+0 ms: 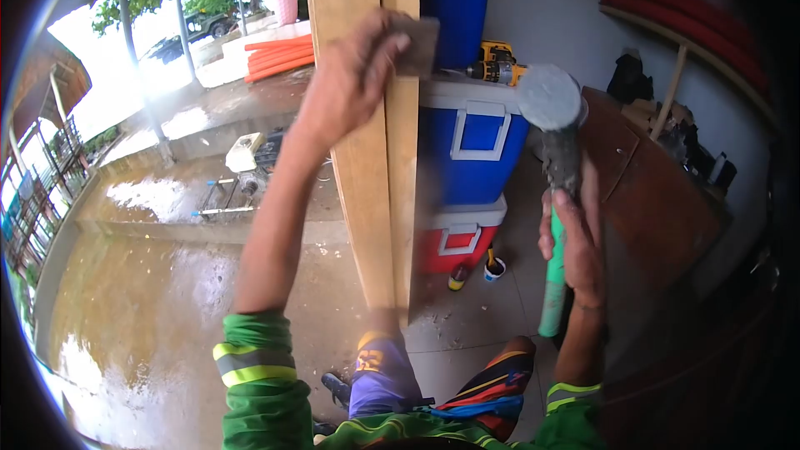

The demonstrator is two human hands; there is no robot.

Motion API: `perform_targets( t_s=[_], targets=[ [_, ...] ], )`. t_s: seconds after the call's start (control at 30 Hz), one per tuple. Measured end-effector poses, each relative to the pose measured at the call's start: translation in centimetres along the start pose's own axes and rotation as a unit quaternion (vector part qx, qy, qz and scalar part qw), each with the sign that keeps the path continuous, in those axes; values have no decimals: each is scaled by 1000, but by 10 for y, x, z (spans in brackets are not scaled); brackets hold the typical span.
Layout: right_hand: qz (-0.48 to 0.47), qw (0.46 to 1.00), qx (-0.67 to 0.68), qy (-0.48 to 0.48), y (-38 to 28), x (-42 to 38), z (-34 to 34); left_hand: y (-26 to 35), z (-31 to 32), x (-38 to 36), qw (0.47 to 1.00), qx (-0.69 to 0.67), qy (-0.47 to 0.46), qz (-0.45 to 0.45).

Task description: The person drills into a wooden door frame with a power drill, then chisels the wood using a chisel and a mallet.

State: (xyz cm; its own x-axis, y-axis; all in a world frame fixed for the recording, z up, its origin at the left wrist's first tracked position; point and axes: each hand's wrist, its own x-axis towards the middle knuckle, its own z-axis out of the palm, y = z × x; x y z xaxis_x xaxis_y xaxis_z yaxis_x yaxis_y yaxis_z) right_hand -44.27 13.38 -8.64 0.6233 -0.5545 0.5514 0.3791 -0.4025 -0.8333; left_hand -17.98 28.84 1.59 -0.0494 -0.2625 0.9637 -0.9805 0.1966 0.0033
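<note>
Pale upright plank (367,158), steadied with small block (419,46) by closed left hand (354,75); green-handled mallet (557,158) gripped by right hand (575,242).

A covered outdoor work area, a porch or carport serving as a makeshift workshop: a wet concrete floor (167,283) is gleaming, stacked coolers (471,129) are standing by the wall with a cordless drill (497,64) lying on top, orange pipes (279,57) are lying outside, and a wooden post (367,158) is rising from the tiles.
</note>
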Motion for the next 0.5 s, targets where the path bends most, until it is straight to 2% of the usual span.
perform_targets(
  t_s=[0.1,0.17,0.23,0.33,0.43,0.5],
  targets=[
    [-102,990,-94,-22,-14,21,-7,-17,-4,19,999,21,-22,-30],
    [-196,964,-177,-26,-21,38,-8,-17,-3,21,999,19,-21,-33],
    [-300,909,-289,-13,-42,54,-3,-17,-2,19,997,60,-31,-48],
    [-435,802,-408,-28,-68,81,-3,-36,5,20,999,-24,2,-37],
    [-497,755,-423,-66,-84,103,2,-37,9,19,999,-38,27,6],
    [-422,812,-391,-101,-95,95,12,-38,11,15,998,-32,41,19]
  ],
)
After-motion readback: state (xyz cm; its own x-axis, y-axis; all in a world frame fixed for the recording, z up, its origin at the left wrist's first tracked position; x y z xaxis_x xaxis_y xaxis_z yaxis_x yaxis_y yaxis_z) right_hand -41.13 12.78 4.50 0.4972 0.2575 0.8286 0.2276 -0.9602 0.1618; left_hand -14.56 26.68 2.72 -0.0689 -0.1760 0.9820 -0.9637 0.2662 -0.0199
